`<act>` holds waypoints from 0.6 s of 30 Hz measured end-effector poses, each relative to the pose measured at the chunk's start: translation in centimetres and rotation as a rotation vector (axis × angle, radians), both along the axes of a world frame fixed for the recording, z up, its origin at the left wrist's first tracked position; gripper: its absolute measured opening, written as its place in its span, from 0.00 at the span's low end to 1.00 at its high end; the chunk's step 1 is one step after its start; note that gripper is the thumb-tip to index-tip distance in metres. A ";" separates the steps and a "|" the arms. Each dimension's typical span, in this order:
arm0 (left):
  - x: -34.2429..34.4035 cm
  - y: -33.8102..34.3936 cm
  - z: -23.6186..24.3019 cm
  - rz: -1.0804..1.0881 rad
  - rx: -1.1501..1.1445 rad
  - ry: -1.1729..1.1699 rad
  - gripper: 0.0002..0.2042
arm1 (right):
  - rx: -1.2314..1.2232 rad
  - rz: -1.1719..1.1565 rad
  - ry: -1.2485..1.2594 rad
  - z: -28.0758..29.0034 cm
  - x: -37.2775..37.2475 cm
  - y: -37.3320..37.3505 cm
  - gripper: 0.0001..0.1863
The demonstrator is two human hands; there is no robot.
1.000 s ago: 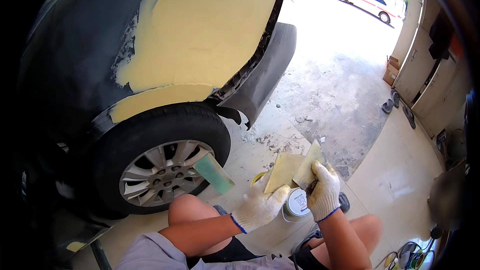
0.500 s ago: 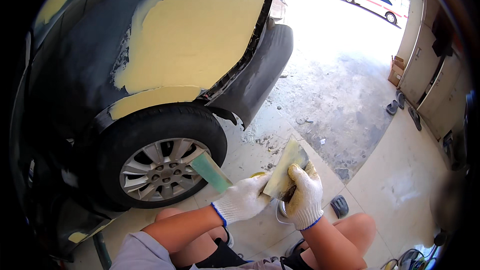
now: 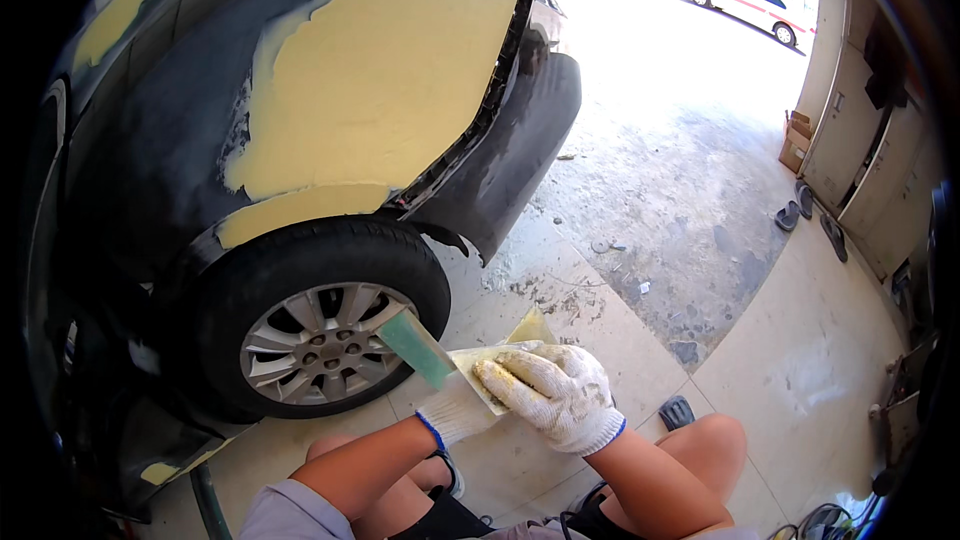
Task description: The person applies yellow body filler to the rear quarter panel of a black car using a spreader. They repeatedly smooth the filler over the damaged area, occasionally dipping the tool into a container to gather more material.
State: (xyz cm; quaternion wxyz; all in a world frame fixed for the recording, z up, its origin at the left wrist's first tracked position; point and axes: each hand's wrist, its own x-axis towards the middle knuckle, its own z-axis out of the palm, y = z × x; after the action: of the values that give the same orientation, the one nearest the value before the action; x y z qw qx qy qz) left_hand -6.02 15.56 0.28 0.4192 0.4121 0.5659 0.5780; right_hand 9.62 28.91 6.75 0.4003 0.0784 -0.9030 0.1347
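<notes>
My gloved left hand (image 3: 458, 405) holds a pale yellowish flat spreader (image 3: 530, 323), mostly covered by my gloved right hand (image 3: 550, 390). My right hand grips a second pale, stained spreader (image 3: 497, 352) crossed over the first, its fingers bent over the flat piece toward my left hand, whose fingers are hidden. Just beside them, a green translucent flat piece (image 3: 415, 345) stands tilted in front of the rear wheel (image 3: 245, 280); what supports it is hidden. Above, the dark car body (image 3: 160, 150) carries a large coat of yellow filler (image 3: 370, 80) and a strip over the arch.
A loose grey bumper end (image 3: 510, 180) juts out behind the wheel. Sandals (image 3: 786, 218), a cardboard box (image 3: 795, 140) and metal lockers (image 3: 850, 130) stand at the right. Cables (image 3: 820, 520) lie at lower right. Parked cars (image 3: 745, 5) are outside in bright light.
My right hand has turned over and moved left and down, from holding its spreader upright to laying it across the left one. My left hand has drawn slightly left behind it.
</notes>
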 end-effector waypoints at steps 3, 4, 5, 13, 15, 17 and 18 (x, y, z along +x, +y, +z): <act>1.6 2.4 4.4 0.059 -0.184 0.067 0.18 | -0.607 -0.502 0.018 -2.6 -0.6 3.5 0.18; 1.5 2.5 4.6 0.076 -0.164 0.096 0.17 | -0.737 -0.555 -0.077 -3.7 -0.2 5.5 0.18; 1.3 2.0 4.7 0.102 -0.161 0.123 0.17 | -0.631 -0.558 0.005 -3.1 -0.1 5.5 0.20; 1.1 0.7 3.2 0.039 -0.211 0.460 0.22 | -0.286 -0.455 -0.071 -2.9 0.7 1.5 0.18; 1.5 0.5 5.1 0.078 -0.264 0.448 0.22 | -0.654 -0.587 -0.154 -4.5 0.7 5.3 0.15; 0.8 -0.1 4.9 0.066 -0.235 0.283 0.22 | -0.954 -0.506 -0.045 -4.8 1.2 5.7 0.15; 0.5 -0.3 4.6 0.064 -0.217 0.201 0.22 | -1.019 -0.470 0.009 -4.4 1.3 5.3 0.16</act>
State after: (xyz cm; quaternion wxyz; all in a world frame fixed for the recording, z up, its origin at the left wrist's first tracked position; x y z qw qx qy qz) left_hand -5.55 15.26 4.90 0.3840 0.4019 0.6770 0.4824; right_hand 10.92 34.22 2.37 0.4109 -0.3275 -0.7152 0.4609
